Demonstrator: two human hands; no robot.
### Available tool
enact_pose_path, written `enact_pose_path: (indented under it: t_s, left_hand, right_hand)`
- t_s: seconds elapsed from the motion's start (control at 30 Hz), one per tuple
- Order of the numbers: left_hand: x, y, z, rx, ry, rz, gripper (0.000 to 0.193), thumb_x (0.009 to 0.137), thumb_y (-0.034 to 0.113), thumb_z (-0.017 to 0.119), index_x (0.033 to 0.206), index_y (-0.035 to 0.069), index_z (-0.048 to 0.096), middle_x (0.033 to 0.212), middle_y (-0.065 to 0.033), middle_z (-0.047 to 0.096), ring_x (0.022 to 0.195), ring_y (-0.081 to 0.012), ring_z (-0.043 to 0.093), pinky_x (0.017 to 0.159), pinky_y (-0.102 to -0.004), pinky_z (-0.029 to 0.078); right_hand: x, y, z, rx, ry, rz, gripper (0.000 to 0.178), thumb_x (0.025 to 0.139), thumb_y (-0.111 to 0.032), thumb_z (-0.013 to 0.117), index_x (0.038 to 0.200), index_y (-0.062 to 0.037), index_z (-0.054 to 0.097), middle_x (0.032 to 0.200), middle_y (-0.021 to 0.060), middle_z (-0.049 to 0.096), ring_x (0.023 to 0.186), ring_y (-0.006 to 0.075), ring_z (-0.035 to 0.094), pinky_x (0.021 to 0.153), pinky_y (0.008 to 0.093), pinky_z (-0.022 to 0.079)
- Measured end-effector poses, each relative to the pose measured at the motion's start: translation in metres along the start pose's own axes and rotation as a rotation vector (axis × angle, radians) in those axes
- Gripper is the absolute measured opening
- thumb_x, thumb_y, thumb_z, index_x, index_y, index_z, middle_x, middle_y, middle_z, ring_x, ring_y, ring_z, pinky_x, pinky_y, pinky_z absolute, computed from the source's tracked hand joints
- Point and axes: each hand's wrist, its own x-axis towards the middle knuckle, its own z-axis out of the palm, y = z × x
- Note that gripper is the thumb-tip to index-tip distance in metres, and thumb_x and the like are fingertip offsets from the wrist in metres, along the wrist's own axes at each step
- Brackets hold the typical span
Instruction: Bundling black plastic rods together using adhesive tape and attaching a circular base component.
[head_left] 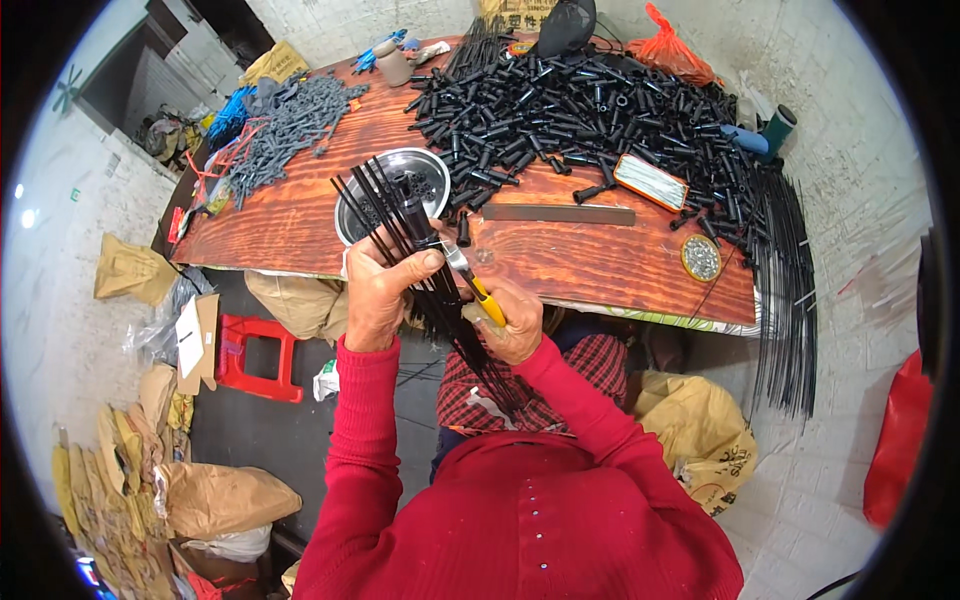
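Observation:
My left hand (377, 287) is closed round a bundle of thin black rods (440, 305), which looks like a folded umbrella frame. The bundle slants from above the table's front edge down toward my lap, with a thicker black tube (413, 208) among its upper ends. In my right hand (514, 322) is a pair of pliers (487, 299) with yellow grips. Their metal jaws touch the bundle beside my left thumb; what lies between the jaws is too small to make out. Behind the bundle, a steel bowl (437, 165) holds small dark parts.
Black plastic tubes (560, 110) heap across the wooden table (590, 270), grey parts (300, 125) at its left. A flat metal bar (558, 214), an orange-rimmed box (650, 182) and a round tin (701, 258) lie nearer. Long black rods (785, 300) overhang the right edge. A red stool (262, 358) stands left.

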Motion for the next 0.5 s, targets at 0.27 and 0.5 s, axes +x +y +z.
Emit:
enact_pose_path:
  t_s: [0.27, 0.5]
  left_hand:
    - [0.002, -0.008, -0.007, 0.072, 0.07, 0.006, 0.043, 0.073, 0.01, 0.084, 0.11, -0.004, 0.066, 0.093, -0.0117, 0.073, 0.081, -0.0164, 0.069, 0.076, -0.0264, 0.053]
    - [0.004, -0.004, -0.017, 0.065, -0.061, -0.034, 0.047, 0.072, 0.01, 0.084, 0.112, -0.004, 0.064, 0.093, -0.0132, 0.073, 0.081, -0.0192, 0.07, 0.079, -0.0306, 0.055]
  right_hand:
    - [0.007, -0.001, -0.007, -0.161, 0.041, -0.101, 0.025, 0.075, -0.014, 0.08, 0.08, 0.003, 0.062, 0.094, 0.0181, 0.069, 0.075, 0.036, 0.065, 0.063, 0.0384, 0.052]
    - [0.005, -0.022, -0.062, 0.425, -0.252, 0.41, 0.039, 0.097, -0.033, 0.061, 0.112, 0.0026, 0.067, 0.098, 0.0066, 0.071, 0.083, 0.0129, 0.064, 0.075, 0.0282, 0.052]
